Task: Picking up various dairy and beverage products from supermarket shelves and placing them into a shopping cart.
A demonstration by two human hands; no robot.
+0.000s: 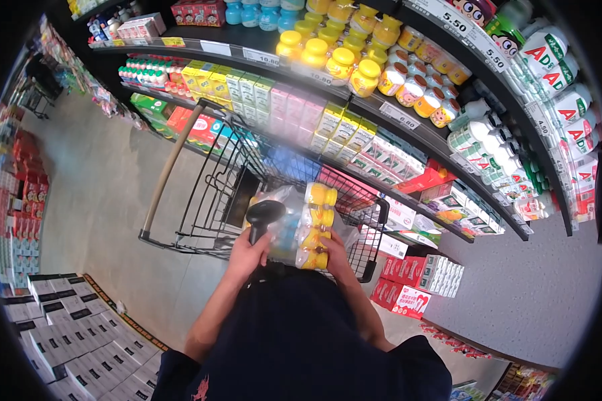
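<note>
My left hand (247, 254) is wrapped around the grip of a black handheld barcode scanner (266, 214), its head pointing away from me. My right hand (336, 250) holds the right side of a shrink-wrapped row of yellow-capped bottles (317, 225), tilted over the wire shopping cart (200, 235). Beneath the scanner and beside that row lies clear plastic wrap with blue items (288, 233) under it. What else is in the cart basket is partly hidden by my hands and the pack.
A shelf of drinks runs along the far side, with yellow bottles (341, 62), cartons (286, 108) and white bottles (474, 138). Red boxes (401, 270) stand on the floor at right. White boxes (85, 341) are stacked at lower left. Grey floor (105, 200) lies left of the cart.
</note>
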